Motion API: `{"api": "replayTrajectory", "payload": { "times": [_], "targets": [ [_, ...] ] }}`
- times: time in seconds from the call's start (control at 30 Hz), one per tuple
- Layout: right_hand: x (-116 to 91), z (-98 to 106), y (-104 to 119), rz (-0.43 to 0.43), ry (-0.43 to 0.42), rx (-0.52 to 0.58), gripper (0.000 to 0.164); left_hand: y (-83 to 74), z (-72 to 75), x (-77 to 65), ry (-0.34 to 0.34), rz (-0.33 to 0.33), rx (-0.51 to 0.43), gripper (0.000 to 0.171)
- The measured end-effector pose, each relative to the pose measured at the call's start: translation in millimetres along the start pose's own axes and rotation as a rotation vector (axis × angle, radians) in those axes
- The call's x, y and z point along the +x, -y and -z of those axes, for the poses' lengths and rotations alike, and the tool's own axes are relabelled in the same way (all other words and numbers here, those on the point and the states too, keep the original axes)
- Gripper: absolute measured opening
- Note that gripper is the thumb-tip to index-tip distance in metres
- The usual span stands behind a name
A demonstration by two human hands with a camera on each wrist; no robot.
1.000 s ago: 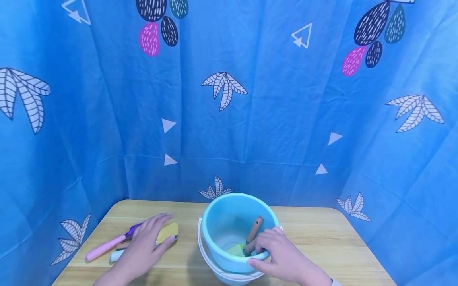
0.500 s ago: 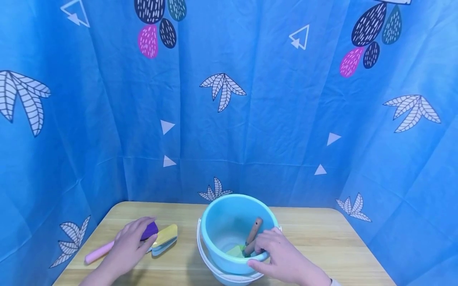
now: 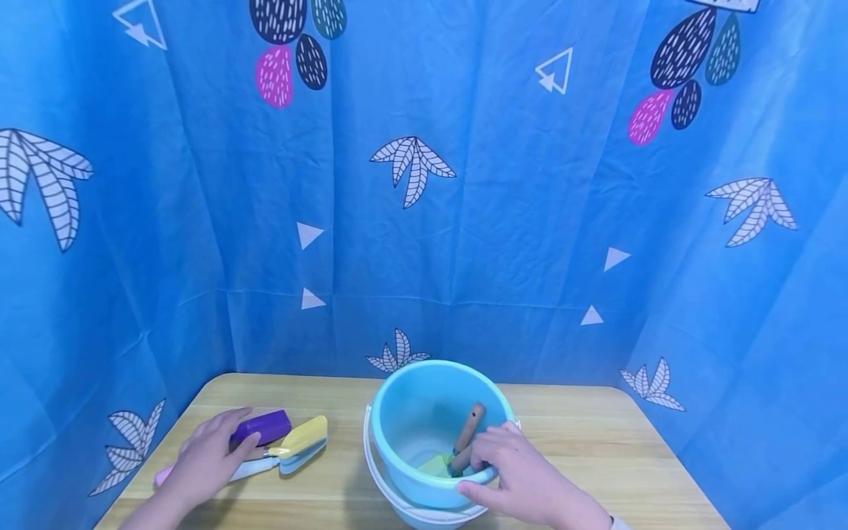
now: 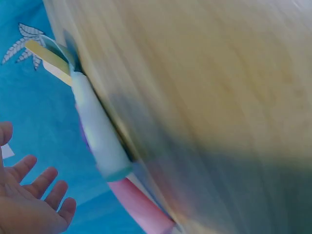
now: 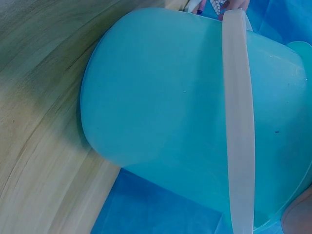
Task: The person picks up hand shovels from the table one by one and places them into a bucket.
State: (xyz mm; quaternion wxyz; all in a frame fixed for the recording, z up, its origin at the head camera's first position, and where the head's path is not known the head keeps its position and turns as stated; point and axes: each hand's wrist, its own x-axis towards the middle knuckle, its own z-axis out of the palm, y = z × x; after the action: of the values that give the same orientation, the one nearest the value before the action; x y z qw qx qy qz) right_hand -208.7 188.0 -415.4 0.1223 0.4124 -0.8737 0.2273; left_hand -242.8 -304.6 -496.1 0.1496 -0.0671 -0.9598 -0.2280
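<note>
My left hand [image 3: 207, 460], fingers loosely spread, hovers over small hand shovels on the left of the table. One has a purple scoop [image 3: 263, 427] and a pink handle [image 4: 141, 207]; beside it lie a yellow-bladed shovel [image 3: 305, 436] and one with a light blue handle [image 4: 100, 126]. In the left wrist view, the fingers stand apart from these handles. My right hand [image 3: 520, 467] grips the near right rim of a light blue bucket [image 3: 424, 492], thumb outside and fingers inside. Within the bucket, two brown handles [image 3: 470, 427] lean near a green blade [image 3: 436, 465].
The bucket's white carrying handle [image 5: 239, 122] hangs down around its outside. A wooden table [image 3: 583, 449] carries everything, with rounded far corners. Blue patterned cloth [image 3: 530, 221] encloses the back and both sides.
My left hand has drawn back toward the lower left, uncovering the purple scoop and more of the light blue handle. My right hand stays on the bucket's rim.
</note>
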Motion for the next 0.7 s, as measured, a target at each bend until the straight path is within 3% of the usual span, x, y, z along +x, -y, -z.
{"api": "replayTrajectory", "payload": {
  "times": [0.43,0.7],
  "targets": [
    [1,0,-1,-0.011,0.009,0.002,0.027,43.3,-3.1,3.4,0.042,0.1,0.072,0.068],
    [1,0,0,-0.03,0.019,0.0,0.028,63.6,-2.9,3.9,0.091,0.107,0.13,0.064]
  ]
}}
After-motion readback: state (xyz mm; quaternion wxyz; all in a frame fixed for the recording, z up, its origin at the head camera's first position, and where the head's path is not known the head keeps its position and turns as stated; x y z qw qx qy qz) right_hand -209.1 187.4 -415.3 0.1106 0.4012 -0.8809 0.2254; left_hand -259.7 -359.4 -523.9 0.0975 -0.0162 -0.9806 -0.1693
